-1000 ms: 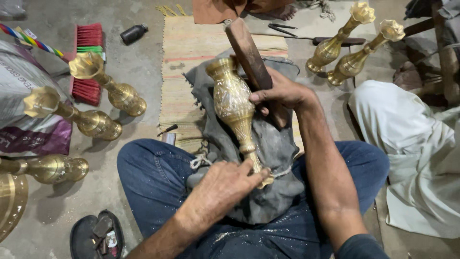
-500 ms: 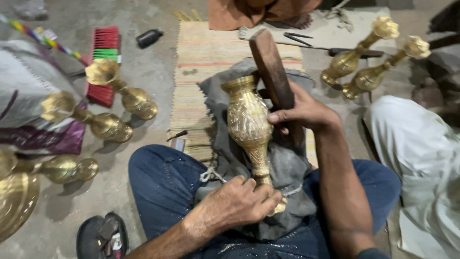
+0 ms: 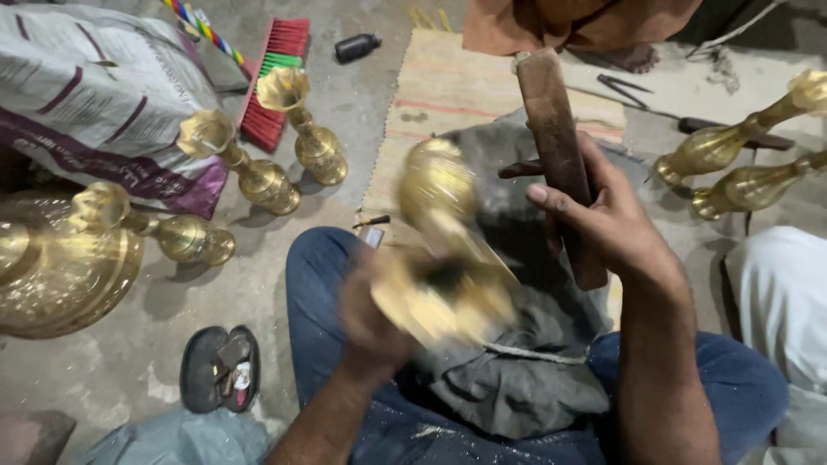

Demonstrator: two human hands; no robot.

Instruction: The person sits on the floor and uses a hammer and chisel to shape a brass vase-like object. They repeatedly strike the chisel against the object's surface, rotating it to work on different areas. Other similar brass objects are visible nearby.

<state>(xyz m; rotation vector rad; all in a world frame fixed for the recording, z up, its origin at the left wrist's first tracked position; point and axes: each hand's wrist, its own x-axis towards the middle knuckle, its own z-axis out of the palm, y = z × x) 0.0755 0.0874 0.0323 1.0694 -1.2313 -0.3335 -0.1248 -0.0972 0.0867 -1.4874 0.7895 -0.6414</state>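
1. Brass vases: three (image 3: 301,129) stand left on the concrete floor (image 3: 129,344), two more (image 3: 732,164) lie far right; red brush (image 3: 271,73) behind.
2. Left hand (image 3: 370,319) clamped on the base of a blurred brass vase (image 3: 439,250) over the lap, on grey cloth (image 3: 517,379).
3. Right hand (image 3: 603,215) gripping a flat, worn wooden mallet (image 3: 556,146), just beside the vase.
4. Woven striped mat (image 3: 448,86) underneath.

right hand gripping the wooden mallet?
Yes: the right hand is wrapped around the wooden mallet, thumb across its front, while the left hand holds the blurred brass vase.
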